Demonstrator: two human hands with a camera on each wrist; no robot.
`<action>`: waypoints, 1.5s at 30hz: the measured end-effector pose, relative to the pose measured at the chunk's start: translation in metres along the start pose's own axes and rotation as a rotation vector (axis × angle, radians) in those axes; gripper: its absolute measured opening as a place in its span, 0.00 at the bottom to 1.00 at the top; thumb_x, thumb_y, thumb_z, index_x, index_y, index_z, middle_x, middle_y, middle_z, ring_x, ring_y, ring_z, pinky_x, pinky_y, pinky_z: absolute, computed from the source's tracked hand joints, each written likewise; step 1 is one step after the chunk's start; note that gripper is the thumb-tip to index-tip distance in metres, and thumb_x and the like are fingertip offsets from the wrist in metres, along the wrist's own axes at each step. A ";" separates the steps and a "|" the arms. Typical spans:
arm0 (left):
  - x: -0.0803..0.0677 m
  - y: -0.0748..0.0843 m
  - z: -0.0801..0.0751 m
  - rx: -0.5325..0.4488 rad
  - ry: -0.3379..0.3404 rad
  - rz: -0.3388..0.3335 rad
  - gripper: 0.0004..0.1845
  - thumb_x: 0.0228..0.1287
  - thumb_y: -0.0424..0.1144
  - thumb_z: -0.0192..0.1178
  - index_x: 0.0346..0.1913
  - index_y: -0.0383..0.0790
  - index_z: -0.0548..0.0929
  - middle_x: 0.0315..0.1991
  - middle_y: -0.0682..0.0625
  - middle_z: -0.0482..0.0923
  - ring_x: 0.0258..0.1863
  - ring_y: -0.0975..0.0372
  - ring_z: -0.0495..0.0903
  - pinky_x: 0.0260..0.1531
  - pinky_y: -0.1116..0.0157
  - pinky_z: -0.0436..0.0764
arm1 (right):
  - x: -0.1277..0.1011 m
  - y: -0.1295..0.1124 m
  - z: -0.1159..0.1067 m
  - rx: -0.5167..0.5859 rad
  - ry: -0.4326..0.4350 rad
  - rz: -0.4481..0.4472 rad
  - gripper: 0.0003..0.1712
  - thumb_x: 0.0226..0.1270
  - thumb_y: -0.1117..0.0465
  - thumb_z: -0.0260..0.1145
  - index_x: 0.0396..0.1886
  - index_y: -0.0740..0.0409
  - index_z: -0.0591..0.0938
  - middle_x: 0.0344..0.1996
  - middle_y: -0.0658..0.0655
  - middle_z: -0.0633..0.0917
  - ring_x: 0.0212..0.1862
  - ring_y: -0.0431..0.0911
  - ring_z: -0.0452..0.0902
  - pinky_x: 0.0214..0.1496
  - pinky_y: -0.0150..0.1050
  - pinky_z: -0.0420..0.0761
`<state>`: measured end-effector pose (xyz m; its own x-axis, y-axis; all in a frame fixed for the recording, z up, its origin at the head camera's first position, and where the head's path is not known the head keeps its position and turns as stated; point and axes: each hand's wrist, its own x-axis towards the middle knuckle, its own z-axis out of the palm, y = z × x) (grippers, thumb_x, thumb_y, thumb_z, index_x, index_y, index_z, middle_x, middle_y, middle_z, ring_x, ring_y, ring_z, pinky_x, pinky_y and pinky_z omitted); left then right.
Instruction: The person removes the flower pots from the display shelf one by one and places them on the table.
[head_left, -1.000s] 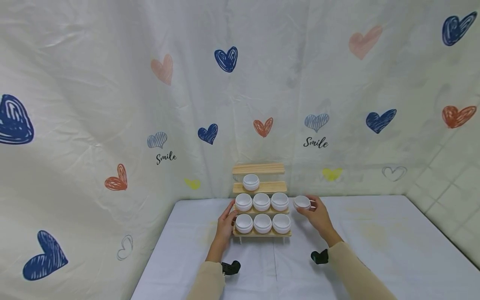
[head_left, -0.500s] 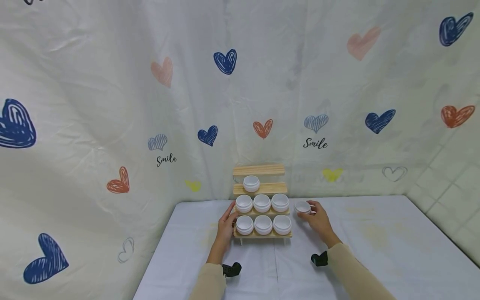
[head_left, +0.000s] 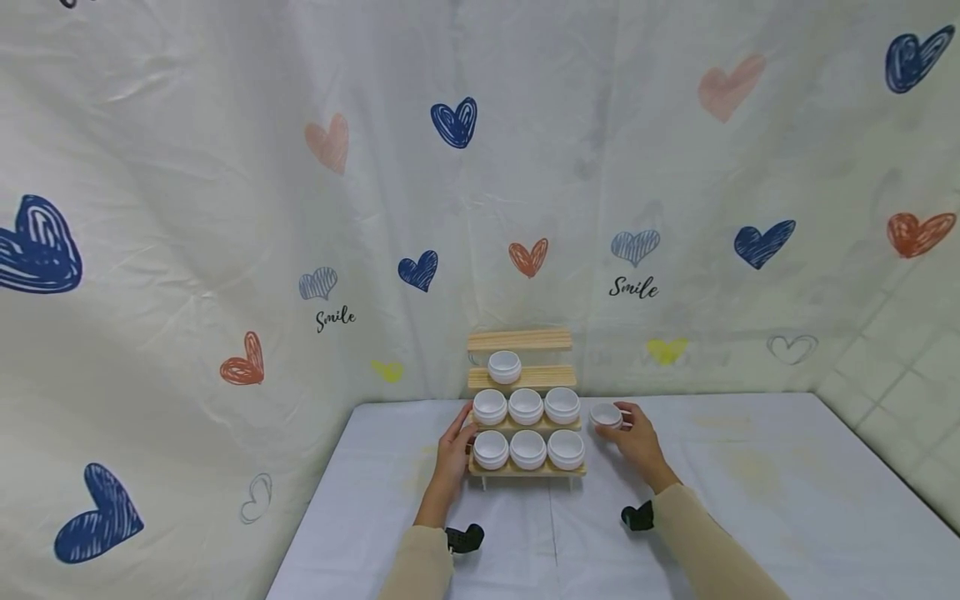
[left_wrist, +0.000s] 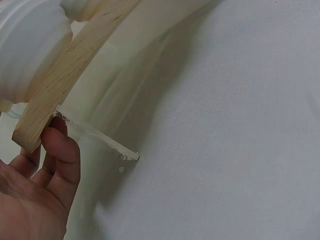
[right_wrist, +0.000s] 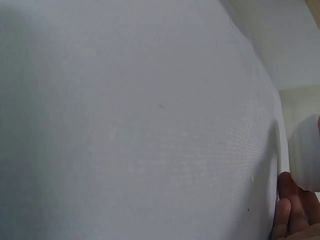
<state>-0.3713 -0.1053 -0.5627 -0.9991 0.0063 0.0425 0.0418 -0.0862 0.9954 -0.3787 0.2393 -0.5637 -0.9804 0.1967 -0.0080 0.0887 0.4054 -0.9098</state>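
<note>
A tiered wooden stand (head_left: 519, 340) stands at the back of the table, with several white round jars (head_left: 528, 450) on its lower tiers. Higher up, a single white jar (head_left: 504, 367) sits on the second tier from the top. My left hand (head_left: 450, 454) grips the stand's left side; in the left wrist view its fingers (left_wrist: 62, 147) curl at the end of a wooden shelf (left_wrist: 70, 65). To the right of the stand, my right hand (head_left: 637, 440) holds another white jar (head_left: 604, 415) between thumb and fingers. Only part of that jar (right_wrist: 306, 152) shows in the right wrist view.
A white cloth (head_left: 720, 483) covers the table. Behind it hangs a pale curtain (head_left: 570, 167) printed with hearts. The stand's top shelf carries no jar. Black wrist straps (head_left: 465, 538) show at both sleeves.
My right hand has lowered its jar slightly beside the stand, then stayed nearly still. The left hand keeps its grip on the stand. The head view has shifted a little.
</note>
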 end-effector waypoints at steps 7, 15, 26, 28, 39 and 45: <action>-0.016 0.025 0.001 -0.028 -0.033 0.012 0.30 0.75 0.39 0.57 0.77 0.44 0.68 0.42 0.42 0.82 0.36 0.63 0.76 0.36 0.68 0.75 | 0.004 0.001 0.001 -0.019 0.002 -0.004 0.44 0.67 0.55 0.73 0.75 0.64 0.62 0.69 0.76 0.70 0.67 0.65 0.71 0.66 0.56 0.75; -0.022 0.032 0.000 -0.007 -0.043 0.001 0.29 0.75 0.40 0.57 0.77 0.46 0.68 0.44 0.44 0.82 0.39 0.62 0.77 0.39 0.67 0.76 | 0.004 0.001 0.000 -0.019 -0.006 -0.032 0.42 0.66 0.56 0.74 0.73 0.64 0.65 0.66 0.75 0.74 0.65 0.63 0.74 0.54 0.41 0.79; -0.021 0.032 0.001 -0.006 -0.039 -0.012 0.29 0.75 0.41 0.57 0.77 0.48 0.69 0.42 0.49 0.81 0.39 0.62 0.76 0.40 0.67 0.75 | 0.007 0.002 0.000 -0.054 -0.034 -0.030 0.42 0.67 0.56 0.73 0.74 0.64 0.64 0.66 0.75 0.73 0.65 0.63 0.73 0.60 0.48 0.78; -0.021 0.033 0.001 -0.005 -0.041 -0.009 0.29 0.75 0.41 0.57 0.77 0.47 0.69 0.44 0.46 0.82 0.39 0.62 0.76 0.40 0.67 0.75 | 0.008 0.003 0.001 -0.053 -0.038 -0.026 0.42 0.67 0.56 0.73 0.74 0.64 0.63 0.66 0.75 0.73 0.65 0.64 0.73 0.63 0.52 0.77; -0.002 0.003 0.000 0.009 0.001 -0.013 0.28 0.76 0.43 0.56 0.77 0.54 0.69 0.45 0.48 0.82 0.38 0.63 0.76 0.39 0.67 0.75 | 0.013 0.008 0.000 -0.071 -0.046 -0.032 0.43 0.66 0.55 0.73 0.74 0.64 0.64 0.66 0.76 0.73 0.63 0.63 0.74 0.61 0.51 0.76; 0.000 -0.002 0.002 0.022 0.022 0.002 0.28 0.75 0.47 0.56 0.76 0.59 0.70 0.48 0.49 0.81 0.40 0.63 0.75 0.40 0.67 0.75 | 0.013 0.004 -0.001 -0.080 -0.055 -0.033 0.42 0.66 0.55 0.73 0.74 0.63 0.65 0.68 0.75 0.72 0.63 0.63 0.74 0.60 0.51 0.76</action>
<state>-0.3709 -0.1027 -0.5643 -0.9989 -0.0162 0.0430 0.0440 -0.0643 0.9970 -0.3905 0.2449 -0.5672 -0.9911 0.1333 -0.0034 0.0677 0.4808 -0.8742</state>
